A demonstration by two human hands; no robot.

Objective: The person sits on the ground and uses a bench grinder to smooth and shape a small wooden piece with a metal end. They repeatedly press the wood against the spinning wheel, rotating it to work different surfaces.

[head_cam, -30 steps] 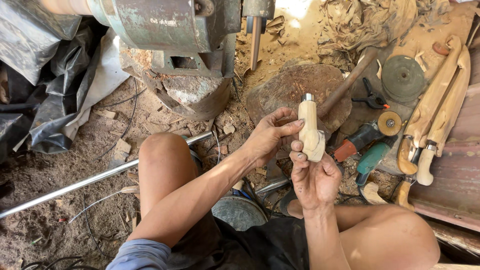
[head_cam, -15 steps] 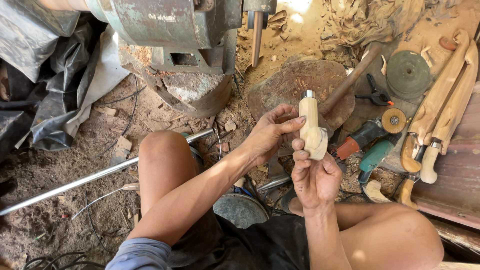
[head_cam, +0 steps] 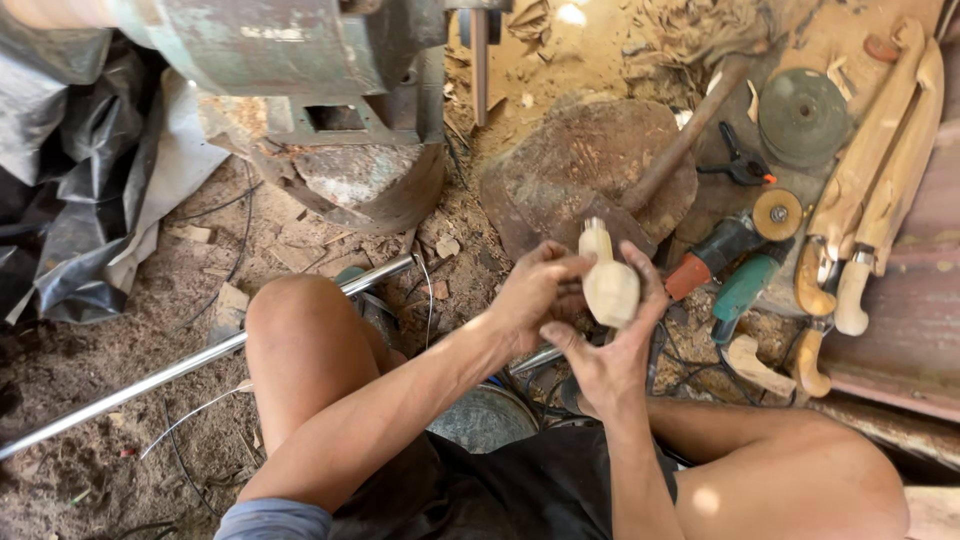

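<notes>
A big green metal machine [head_cam: 290,60] stands at the top, on the dirt floor [head_cam: 90,370], with a crumpled grey plastic sheet [head_cam: 70,200] beside it on the left. A round wooden block [head_cam: 590,160] lies in the middle with a hammer [head_cam: 670,160] resting on it, its handle pointing up to the right. A long shiny metal pipe [head_cam: 190,365] runs over the ground and goes under the person's bent knee [head_cam: 300,330], so it sits close to where the arms move. On the right, finished curved wooden handles [head_cam: 880,150] lie side by side on a reddish board, out of the way. Next to them are a grey grinding disc [head_cam: 805,115], a green angle grinder [head_cam: 745,285] and a tool with an orange grip [head_cam: 715,255]; their cords trail near the legs. The small pale wooden handle piece [head_cam: 608,285] is held up above the lap, in front of the block, likely so the person can look at it closely. The left hand [head_cam: 535,295] curls shut around its left side. The right hand [head_cam: 610,360] cups it from below, with fingers closed on it.
</notes>
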